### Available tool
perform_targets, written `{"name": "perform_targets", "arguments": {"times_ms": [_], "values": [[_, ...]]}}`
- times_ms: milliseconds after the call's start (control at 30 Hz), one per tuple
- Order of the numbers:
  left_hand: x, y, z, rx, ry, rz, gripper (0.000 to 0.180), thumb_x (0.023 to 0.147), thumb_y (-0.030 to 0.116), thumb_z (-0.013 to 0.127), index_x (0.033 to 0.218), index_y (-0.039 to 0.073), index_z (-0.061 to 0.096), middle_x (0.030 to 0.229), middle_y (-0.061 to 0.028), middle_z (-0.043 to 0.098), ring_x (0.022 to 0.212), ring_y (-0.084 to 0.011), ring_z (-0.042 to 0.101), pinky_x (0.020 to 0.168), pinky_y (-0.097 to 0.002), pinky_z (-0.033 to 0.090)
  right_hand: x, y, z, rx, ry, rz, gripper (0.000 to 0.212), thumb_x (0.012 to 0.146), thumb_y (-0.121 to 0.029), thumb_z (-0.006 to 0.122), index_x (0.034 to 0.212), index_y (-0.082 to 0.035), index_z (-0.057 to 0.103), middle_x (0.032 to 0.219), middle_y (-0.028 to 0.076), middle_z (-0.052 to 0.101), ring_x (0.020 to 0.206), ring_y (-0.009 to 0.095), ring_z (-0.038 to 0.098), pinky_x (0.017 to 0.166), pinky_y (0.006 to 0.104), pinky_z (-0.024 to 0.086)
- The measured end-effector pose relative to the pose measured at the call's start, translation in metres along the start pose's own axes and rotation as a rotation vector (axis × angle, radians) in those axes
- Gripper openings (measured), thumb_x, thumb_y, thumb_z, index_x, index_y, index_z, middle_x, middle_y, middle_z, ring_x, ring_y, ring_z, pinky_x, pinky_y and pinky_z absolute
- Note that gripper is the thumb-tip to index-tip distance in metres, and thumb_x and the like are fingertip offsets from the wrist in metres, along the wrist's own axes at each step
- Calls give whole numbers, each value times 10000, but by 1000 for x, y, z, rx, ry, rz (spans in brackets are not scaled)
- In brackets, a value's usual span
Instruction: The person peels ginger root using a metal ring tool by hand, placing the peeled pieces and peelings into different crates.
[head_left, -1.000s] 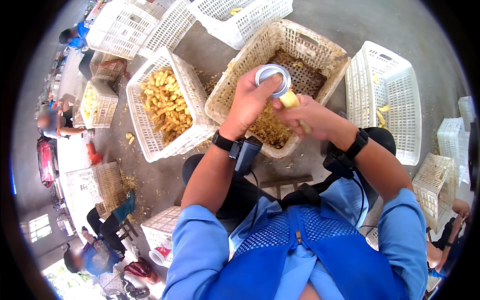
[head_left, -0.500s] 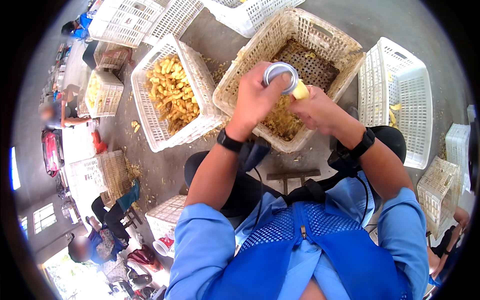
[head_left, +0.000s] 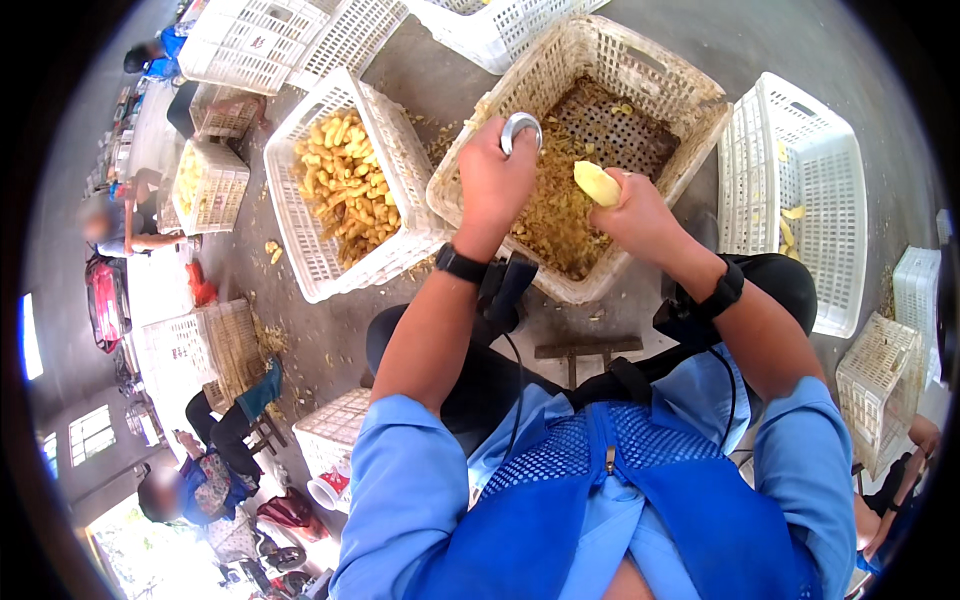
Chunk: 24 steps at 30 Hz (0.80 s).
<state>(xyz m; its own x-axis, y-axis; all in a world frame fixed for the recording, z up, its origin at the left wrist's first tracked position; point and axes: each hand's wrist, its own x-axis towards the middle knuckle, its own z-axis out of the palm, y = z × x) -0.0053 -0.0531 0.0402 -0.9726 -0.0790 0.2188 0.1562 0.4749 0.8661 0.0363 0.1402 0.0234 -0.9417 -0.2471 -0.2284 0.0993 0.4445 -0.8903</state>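
Observation:
My left hand (head_left: 496,180) is closed around a ring-shaped silver metal tool (head_left: 521,118), which juts out beyond the thumb. To its right, my right hand (head_left: 640,218) grips a pale yellow peeled root (head_left: 596,184) by its lower end, and the free end points up and left. Tool and root are apart. Both hands are above a dirty white plastic crate (head_left: 462,135) with yellowish peelings (head_left: 560,225) heaped in its near part. Some brown and pale bits are scattered over its perforated bottom.
Close on the left stands a white crate (head_left: 290,235) of knobby yellow-brown roots (head_left: 345,185). A white crate (head_left: 835,200) on the right has a few yellow pieces inside. More crates stand around. Several people sit at the left, and another person (head_left: 905,480) is at the lower right.
My hands have moved apart: the left, with the metal tool, has drawn up and left, away from the root. The right still holds the root, whose peeled end now shows more fully.

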Motion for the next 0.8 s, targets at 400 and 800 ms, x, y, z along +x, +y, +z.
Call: {"name": "perform_targets", "arguments": {"times_ms": [400, 800], "values": [[-6, 12, -2, -70, -44, 64, 150, 869, 160, 679, 797, 31, 655, 722, -140, 605, 652, -346, 601, 615, -403, 494, -2, 0, 0, -431, 183, -109, 222, 781, -113, 644, 963, -28, 550, 859, 236, 650, 870, 454, 622, 742, 519, 488], [-18, 17, 0, -145, -44, 132, 215, 877, 208, 678, 756, 37, 632, 769, -154, 635, 658, -339, 617, 602, -417, 489, -2, -4, 3, -673, 235, -223, 261, 787, -121, 674, 1000, -79, 528, 724, 163, 664, 710, 388, 674, 637, 495, 512]]}}
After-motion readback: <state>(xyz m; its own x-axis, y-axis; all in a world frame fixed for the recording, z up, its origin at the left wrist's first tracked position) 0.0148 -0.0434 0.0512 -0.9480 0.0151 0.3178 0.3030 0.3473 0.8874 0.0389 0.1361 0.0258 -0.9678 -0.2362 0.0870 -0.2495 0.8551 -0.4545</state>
